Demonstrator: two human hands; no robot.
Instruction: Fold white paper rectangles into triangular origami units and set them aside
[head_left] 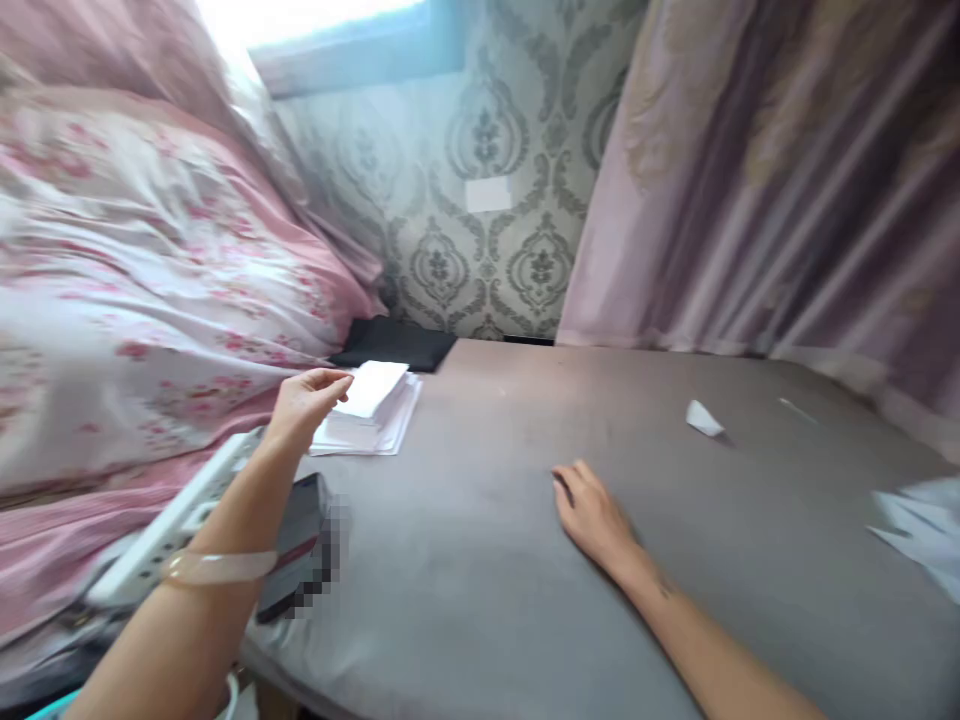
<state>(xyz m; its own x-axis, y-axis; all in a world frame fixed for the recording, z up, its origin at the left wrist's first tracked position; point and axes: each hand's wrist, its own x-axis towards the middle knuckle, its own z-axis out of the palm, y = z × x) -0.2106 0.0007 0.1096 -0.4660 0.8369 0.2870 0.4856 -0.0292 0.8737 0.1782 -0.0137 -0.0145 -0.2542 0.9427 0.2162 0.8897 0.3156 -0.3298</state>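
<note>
My left hand (pixel 309 398) reaches over the left side of a stack of white paper (pixel 379 390), thumb and fingers pinched together at its edge. Whether a sheet is between those fingertips I cannot make out. The smaller stack lies on larger white sheets (pixel 405 425). My right hand (pixel 591 510) rests on the grey table (pixel 480 590), its fingers curled in. A dark sliver shows between its thumb and fingers; I cannot tell if it is an object or shadow. Below my left wrist lies a phone (pixel 296 545), partly hidden by the forearm and blurred out.
A white power strip (pixel 176 515) runs along the table's left edge. Behind the paper lies a flat black item (pixel 394 343). A folded paper scrap (pixel 703 418) and several crumpled white sheets (pixel 922 525) are to the right. Pink curtains (pixel 690 200) hang behind.
</note>
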